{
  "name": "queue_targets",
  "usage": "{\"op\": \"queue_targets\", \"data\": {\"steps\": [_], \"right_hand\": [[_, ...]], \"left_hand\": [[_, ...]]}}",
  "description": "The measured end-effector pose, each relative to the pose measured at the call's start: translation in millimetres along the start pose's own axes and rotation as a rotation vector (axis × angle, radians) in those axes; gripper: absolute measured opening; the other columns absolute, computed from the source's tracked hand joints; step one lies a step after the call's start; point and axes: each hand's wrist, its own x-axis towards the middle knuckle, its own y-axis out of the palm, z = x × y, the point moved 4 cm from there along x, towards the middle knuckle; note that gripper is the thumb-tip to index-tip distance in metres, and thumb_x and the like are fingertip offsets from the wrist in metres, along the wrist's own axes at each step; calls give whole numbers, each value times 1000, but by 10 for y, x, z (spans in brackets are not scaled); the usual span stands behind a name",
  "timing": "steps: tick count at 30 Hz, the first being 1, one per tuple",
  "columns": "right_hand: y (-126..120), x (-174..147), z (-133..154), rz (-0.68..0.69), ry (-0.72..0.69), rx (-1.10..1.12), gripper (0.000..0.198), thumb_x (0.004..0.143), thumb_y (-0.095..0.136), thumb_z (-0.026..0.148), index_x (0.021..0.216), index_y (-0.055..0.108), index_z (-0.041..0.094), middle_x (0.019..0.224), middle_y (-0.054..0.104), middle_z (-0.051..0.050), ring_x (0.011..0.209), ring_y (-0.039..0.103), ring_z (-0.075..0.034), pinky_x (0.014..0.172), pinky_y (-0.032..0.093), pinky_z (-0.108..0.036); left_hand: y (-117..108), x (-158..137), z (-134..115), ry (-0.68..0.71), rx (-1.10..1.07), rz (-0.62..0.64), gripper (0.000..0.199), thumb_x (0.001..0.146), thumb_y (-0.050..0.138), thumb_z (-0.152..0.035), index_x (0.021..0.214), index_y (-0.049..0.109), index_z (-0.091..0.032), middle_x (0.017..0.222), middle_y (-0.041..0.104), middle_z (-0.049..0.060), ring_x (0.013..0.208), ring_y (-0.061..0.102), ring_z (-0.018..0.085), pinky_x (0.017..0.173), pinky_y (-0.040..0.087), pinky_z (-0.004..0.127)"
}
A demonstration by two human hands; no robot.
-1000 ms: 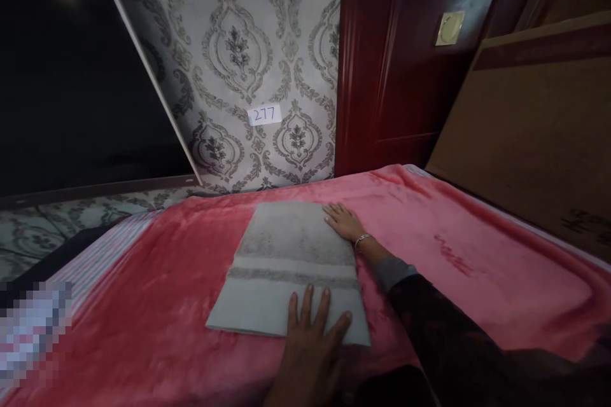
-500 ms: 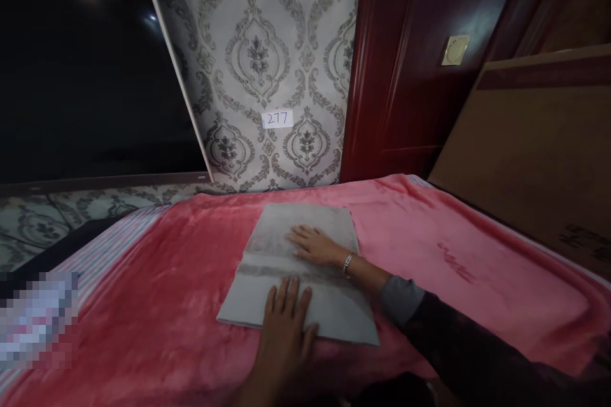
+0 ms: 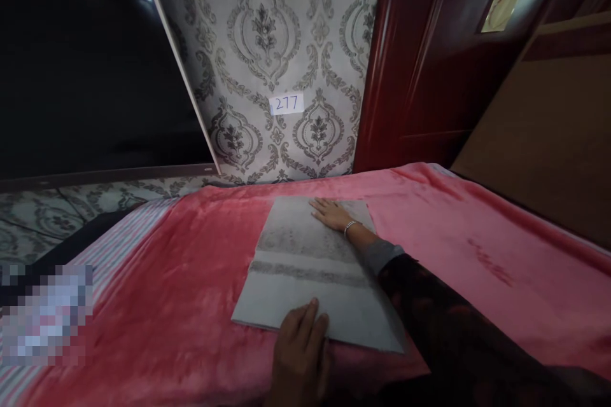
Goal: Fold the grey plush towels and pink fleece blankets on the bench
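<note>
- In the head view, we find the folded grey towel [image 3: 308, 238] lying flat on the middle of the pink plush blanket [image 3: 191, 280], our landmark.
- As we judge it, the laying-out is well along: the towel is already folded into layers and opened broad. Its side edges look slightly uneven, which may be what is left; we cannot tell whether more folding remains.
- Our right hand [image 3: 331, 214] rests palm down on the towel's far part, towards the blanket's wall-side edge, fingers extended and only slightly parted.
- Our left hand [image 3: 300, 346] is at the towel's near edge, towards the blanket's near side, fingers close together; the thumb is hidden, so we cannot tell whether it pinches.
- The towel tapers away from us as a four-cornered shape, its matte, mottled pile crossed by a paler, smoother-looking band and a darker strip.
- The blanket looks soft and napped, with a striped cloth [image 3: 114, 245] along its left side.
</note>
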Motion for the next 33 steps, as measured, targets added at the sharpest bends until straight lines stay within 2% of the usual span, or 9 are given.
{"op": "queue_targets", "data": {"steps": [5, 10, 13, 16, 18, 22, 27, 30, 33], "right_hand": [[-34, 34, -55, 0, 76, 6, 60, 105, 19, 46, 160, 23, 24, 167, 19, -7, 153, 16, -27, 122, 14, -46], [-145, -176, 81, 60, 86, 2, 60, 104, 22, 50, 159, 27, 26, 167, 16, -7, 153, 14, -31, 120, 20, -53], [-95, -563, 280, 75, -28, -18, 61, 103, 29, 55, 159, 28, 32, 168, 14, -5, 153, 10, -31, 119, 20, -56], [55, -1118, 521, 45, -238, -38, 62, 101, 37, 57, 158, 26, 36, 168, 11, -3, 154, 7, -33, 119, 17, -61], [168, -1488, 613, 27, -304, -32, 60, 101, 38, 56, 157, 27, 37, 167, 15, -2, 153, 9, -33, 119, 17, -62], [326, -2040, 646, -31, -287, 14, 57, 103, 39, 51, 157, 30, 36, 165, 24, -2, 153, 16, -29, 120, 20, -58], [460, -2442, 668, -155, -157, 20, 54, 103, 40, 44, 155, 34, 36, 164, 27, 0, 152, 21, -26, 121, 22, -55], [516, -2585, 716, -215, -104, 10, 57, 101, 44, 46, 156, 35, 33, 163, 28, -1, 151, 21, -27, 121, 22, -55], [542, -2649, 742, -235, -74, 8, 60, 98, 49, 44, 155, 37, 31, 163, 29, -3, 151, 21, -28, 121, 22, -55]], "left_hand": [[10, -51, 9, -22, -79, -43, 41, 82, 53, -4, 120, 60, -18, 124, 71, 14, 100, 67, 23, 89, 54, 41], [5, -8, -18, -36, -38, -41, 31, 82, 56, -6, 111, 63, -16, 121, 71, 15, 97, 63, 25, 89, 52, 42], [-18, 33, -33, -42, -9, -6, 31, 82, 56, -12, 111, 65, -17, 119, 70, 14, 96, 61, 25, 88, 50, 41], [-72, 86, -44, -31, -20, 6, 30, 83, 57, -15, 111, 67, -18, 110, 70, 12, 89, 58, 23, 84, 49, 39], [-111, 122, -54, -26, -47, 2, 27, 84, 57, -14, 108, 67, -18, 101, 69, 11, 86, 57, 22, 81, 48, 36], [-152, 178, -97, -43, -93, -22, 21, 85, 55, -12, 102, 67, -17, 94, 66, 9, 83, 56, 21, 78, 46, 34], [-194, 197, -13, -111, -207, -10, 19, 87, 51, -10, 92, 66, -20, 88, 66, 6, 82, 57, 19, 76, 45, 34], [-360, 155, 323, -308, -222, -114, 15, 87, 56, -16, 92, 68, -23, 98, 69, 6, 95, 60, 23, 90, 44, 40], [-561, 7, 806, -766, -402, -313, 24, 78, 68, -33, 100, 69, -23, 113, 68, 9, 112, 58, 28, 101, 42, 46]]}}
